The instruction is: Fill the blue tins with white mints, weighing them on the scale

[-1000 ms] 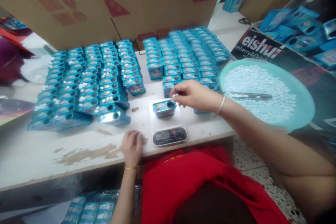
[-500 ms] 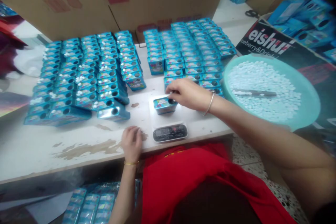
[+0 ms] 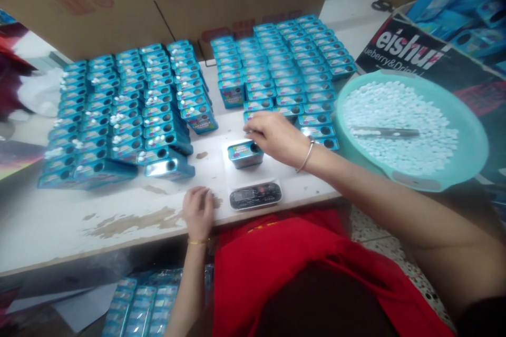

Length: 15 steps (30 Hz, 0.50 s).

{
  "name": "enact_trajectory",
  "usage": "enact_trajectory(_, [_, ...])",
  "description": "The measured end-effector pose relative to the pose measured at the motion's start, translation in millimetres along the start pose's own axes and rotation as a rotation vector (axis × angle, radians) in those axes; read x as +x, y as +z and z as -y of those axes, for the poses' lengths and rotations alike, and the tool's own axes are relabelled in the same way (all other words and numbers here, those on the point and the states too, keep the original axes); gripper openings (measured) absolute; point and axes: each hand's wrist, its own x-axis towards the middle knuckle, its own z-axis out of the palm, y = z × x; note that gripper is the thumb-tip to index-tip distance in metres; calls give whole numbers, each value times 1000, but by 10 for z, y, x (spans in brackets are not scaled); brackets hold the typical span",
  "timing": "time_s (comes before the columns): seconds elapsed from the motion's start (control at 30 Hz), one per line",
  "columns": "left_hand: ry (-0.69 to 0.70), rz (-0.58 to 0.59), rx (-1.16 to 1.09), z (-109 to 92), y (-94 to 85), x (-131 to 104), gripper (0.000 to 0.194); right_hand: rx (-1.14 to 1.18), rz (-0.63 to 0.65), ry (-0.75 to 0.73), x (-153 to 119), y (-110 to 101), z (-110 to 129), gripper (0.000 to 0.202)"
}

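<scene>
basin [image 3: 476, 137]: holds white tablets [image 3: 395, 105]
scale [image 3: 256, 196]: near the table [image 3: 51, 231] edge
right hand [image 3: 279, 139]: further left over the tin [image 3: 245, 161] than a second ago, fingertips bunched; cannot tell if gripping a tablet
left hand [image 3: 198, 214]: unmoved beside the scale, loosely curled, released
tin: still on the scale

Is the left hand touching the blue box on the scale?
No, the left hand rests on the table left of the scale, apart from the blue box.
</scene>
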Motion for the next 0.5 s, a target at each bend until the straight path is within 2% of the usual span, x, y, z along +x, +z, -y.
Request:
enact_trajectory(0.3, [9, 0, 3, 5, 5, -3, 14, 145, -124, -22, -50, 47, -25, 17])
enact_trajectory(0.4, [4, 2, 0, 3, 3, -2, 14, 350, -264, -2, -129, 8, -37, 12])
enact_trajectory(0.5, [-2, 4, 4, 7, 7, -1, 15, 722, -330, 117, -321, -13, -101, 12])
